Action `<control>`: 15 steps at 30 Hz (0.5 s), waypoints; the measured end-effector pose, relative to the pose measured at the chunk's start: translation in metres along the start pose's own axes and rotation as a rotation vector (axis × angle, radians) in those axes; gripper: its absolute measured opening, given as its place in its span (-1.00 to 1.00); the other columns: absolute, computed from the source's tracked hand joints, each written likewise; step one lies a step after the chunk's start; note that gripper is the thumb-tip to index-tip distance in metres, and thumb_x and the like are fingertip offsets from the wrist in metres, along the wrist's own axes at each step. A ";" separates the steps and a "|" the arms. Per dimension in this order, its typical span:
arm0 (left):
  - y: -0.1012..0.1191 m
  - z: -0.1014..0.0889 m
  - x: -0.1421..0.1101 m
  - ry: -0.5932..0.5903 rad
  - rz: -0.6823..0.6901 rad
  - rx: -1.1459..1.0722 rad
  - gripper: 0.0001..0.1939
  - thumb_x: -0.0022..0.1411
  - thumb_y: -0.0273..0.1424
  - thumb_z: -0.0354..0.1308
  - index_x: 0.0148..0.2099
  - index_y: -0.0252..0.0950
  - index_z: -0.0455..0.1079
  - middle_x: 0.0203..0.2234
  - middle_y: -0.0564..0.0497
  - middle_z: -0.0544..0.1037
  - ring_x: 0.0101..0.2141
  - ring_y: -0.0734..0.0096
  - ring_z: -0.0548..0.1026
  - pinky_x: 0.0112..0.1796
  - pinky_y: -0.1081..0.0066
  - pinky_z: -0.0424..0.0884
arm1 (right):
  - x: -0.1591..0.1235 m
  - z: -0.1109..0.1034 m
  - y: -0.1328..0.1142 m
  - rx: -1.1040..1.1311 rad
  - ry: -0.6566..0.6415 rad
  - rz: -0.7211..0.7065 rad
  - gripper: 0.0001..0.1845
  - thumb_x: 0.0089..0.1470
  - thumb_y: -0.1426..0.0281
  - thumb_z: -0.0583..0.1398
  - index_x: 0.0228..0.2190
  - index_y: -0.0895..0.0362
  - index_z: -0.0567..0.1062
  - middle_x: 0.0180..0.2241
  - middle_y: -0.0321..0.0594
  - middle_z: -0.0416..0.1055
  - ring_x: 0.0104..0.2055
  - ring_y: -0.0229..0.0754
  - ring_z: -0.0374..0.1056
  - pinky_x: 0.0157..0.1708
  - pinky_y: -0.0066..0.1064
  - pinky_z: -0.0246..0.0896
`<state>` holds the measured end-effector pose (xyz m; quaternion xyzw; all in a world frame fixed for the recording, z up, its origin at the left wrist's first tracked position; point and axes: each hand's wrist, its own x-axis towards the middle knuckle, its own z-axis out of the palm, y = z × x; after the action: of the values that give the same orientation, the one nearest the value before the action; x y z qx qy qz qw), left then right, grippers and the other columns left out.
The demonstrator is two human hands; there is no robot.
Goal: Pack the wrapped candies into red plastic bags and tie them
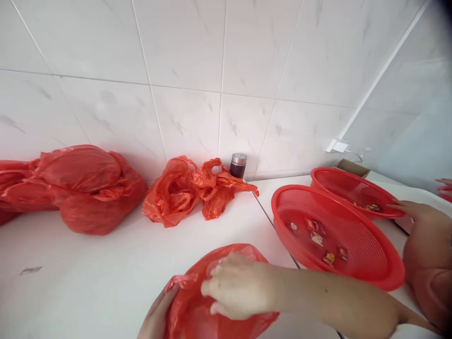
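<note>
The person's left hand point(158, 310) pinched the edge of a thin red plastic bag point(197, 268) between thumb and fingers, at the left side of its mouth. The bag stood open on the white desk point(88, 273), at the near edge of the view. The right hand point(238, 287) reached over the bag's mouth from the right, back upward and fingers curled down toward the inside; whether those fingers held anything could not be told, since the hand itself hid what lay beneath it.

To the right of the bag, beyond the right forearm, sat a red perforated basket point(300, 205) with a few small wrapped packets point(317, 239) scattered over its bottom. A second red basket point(319, 175) stood just behind it and held small pieces too blurred to name. A co-worker's hand point(411, 209) rested at the right end of that second basket's rim.

Behind the open bag, crumpled red bags point(173, 193) lay near the tiled wall point(183, 42), and a dark jar point(238, 165) with a silvery lid stood just beside them. Farther left, bulging red bags point(84, 188) sat bunched together on the desk along the wall.
</note>
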<state>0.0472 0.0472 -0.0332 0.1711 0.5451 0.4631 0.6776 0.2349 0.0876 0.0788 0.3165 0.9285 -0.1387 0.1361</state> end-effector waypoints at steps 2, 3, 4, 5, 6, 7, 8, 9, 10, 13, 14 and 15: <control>0.007 0.001 -0.001 -0.045 -0.081 -0.165 -0.84 0.06 -0.36 0.27 -0.32 -0.35 0.53 -0.47 -0.06 0.60 -0.37 0.17 0.58 -0.28 0.31 0.53 | -0.004 0.028 0.004 -0.157 -0.104 0.096 -0.74 -0.02 0.35 0.26 -0.23 0.14 0.53 -0.28 -0.06 0.55 -0.22 0.06 0.45 -0.21 -0.13 0.29; 0.011 0.000 -0.001 -0.018 -0.093 -0.234 -0.89 0.11 -0.43 0.20 -0.38 -0.37 0.51 -0.55 -0.04 0.57 -0.50 0.29 0.55 -0.37 0.36 0.54 | -0.006 0.038 0.010 -0.197 -0.130 0.149 -0.68 -0.11 0.38 0.31 -0.23 0.15 0.54 -0.27 -0.01 0.55 -0.19 0.09 0.45 -0.11 -0.06 0.25; 0.016 -0.002 -0.001 0.026 -0.088 -0.294 -0.85 0.14 -0.50 0.13 -0.44 -0.38 0.48 -0.61 -0.02 0.53 -0.58 0.38 0.51 -0.44 0.41 0.53 | -0.010 0.045 0.018 -0.209 -0.147 0.190 -0.61 -0.20 0.39 0.36 -0.22 0.16 0.55 -0.26 0.01 0.55 -0.15 0.11 0.44 -0.02 -0.02 0.20; 0.021 -0.004 0.000 0.070 -0.070 -0.345 -0.80 0.16 -0.56 0.06 -0.47 -0.38 0.45 -0.65 0.00 0.51 -0.63 0.44 0.47 -0.50 0.45 0.51 | -0.015 0.049 0.026 -0.194 -0.154 0.214 -0.54 -0.27 0.41 0.39 -0.22 0.16 0.55 -0.24 0.02 0.54 -0.12 0.12 0.43 0.04 -0.02 0.15; 0.025 -0.005 0.000 0.102 -0.052 -0.384 -0.76 0.17 -0.60 0.00 -0.48 -0.38 0.43 -0.66 0.01 0.50 -0.66 0.47 0.45 -0.54 0.48 0.49 | -0.022 0.051 0.033 -0.147 -0.136 0.225 -0.50 -0.30 0.42 0.40 -0.19 0.16 0.55 -0.21 0.01 0.54 -0.08 0.11 0.42 0.07 -0.05 0.13; 0.029 -0.006 0.000 0.118 -0.040 -0.407 -0.74 0.18 -0.63 -0.04 -0.47 -0.37 0.42 -0.65 0.01 0.50 -0.66 0.48 0.45 -0.57 0.49 0.48 | -0.031 0.050 0.040 -0.068 -0.088 0.222 -0.47 -0.26 0.43 0.38 -0.14 0.15 0.54 -0.16 -0.01 0.53 -0.04 0.08 0.40 0.07 -0.11 0.14; 0.031 -0.006 0.000 0.119 -0.039 -0.416 -0.73 0.18 -0.64 -0.06 -0.46 -0.37 0.41 -0.64 0.02 0.50 -0.65 0.48 0.46 -0.59 0.49 0.48 | -0.042 0.047 0.045 0.040 -0.018 0.205 -0.47 -0.18 0.43 0.34 -0.08 0.11 0.51 -0.11 -0.06 0.51 0.00 0.03 0.39 0.06 -0.19 0.16; 0.032 -0.006 0.000 0.115 -0.041 -0.415 -0.73 0.18 -0.64 -0.07 -0.45 -0.37 0.40 -0.64 0.02 0.51 -0.65 0.47 0.47 -0.60 0.49 0.48 | -0.054 0.043 0.050 0.167 0.060 0.187 -0.50 -0.08 0.41 0.29 -0.02 0.06 0.49 -0.05 -0.12 0.49 0.02 -0.03 0.38 0.04 -0.25 0.19; 0.032 -0.005 0.000 0.109 -0.043 -0.405 -0.73 0.18 -0.64 -0.07 -0.45 -0.37 0.40 -0.64 0.02 0.51 -0.65 0.47 0.47 -0.60 0.49 0.48 | -0.068 0.039 0.054 0.298 0.153 0.184 -0.53 0.02 0.37 0.24 0.02 0.00 0.46 -0.01 -0.18 0.47 0.03 -0.09 0.38 0.03 -0.29 0.21; 0.025 -0.003 -0.001 0.082 -0.035 -0.385 -0.79 0.16 -0.61 -0.03 -0.40 -0.35 0.41 -0.59 0.02 0.53 -0.61 0.45 0.49 -0.57 0.48 0.50 | -0.118 0.034 0.066 0.506 0.501 0.359 -0.61 0.20 0.20 0.10 0.04 -0.04 0.42 0.06 -0.24 0.40 0.06 -0.14 0.35 0.04 -0.33 0.22; 0.022 -0.003 -0.001 0.079 -0.031 -0.383 -0.81 0.15 -0.59 0.00 -0.38 -0.34 0.42 -0.57 0.02 0.54 -0.59 0.44 0.50 -0.56 0.46 0.51 | -0.136 0.037 0.072 0.480 0.581 0.490 -0.58 0.19 0.15 0.10 0.05 -0.04 0.40 0.08 -0.21 0.38 0.08 -0.10 0.33 0.05 -0.29 0.21; 0.019 -0.005 -0.001 0.077 -0.024 -0.380 -0.84 0.14 -0.55 0.03 -0.37 -0.33 0.44 -0.54 0.03 0.55 -0.57 0.42 0.51 -0.54 0.43 0.52 | -0.152 0.042 0.077 0.419 0.606 0.636 -0.52 0.15 0.11 0.13 0.07 -0.03 0.37 0.10 -0.17 0.36 0.09 -0.04 0.32 0.05 -0.23 0.21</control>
<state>0.0346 0.0549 -0.0202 0.0158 0.4754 0.5559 0.6817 0.4063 0.0480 0.0788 0.6312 0.7357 -0.1758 -0.1716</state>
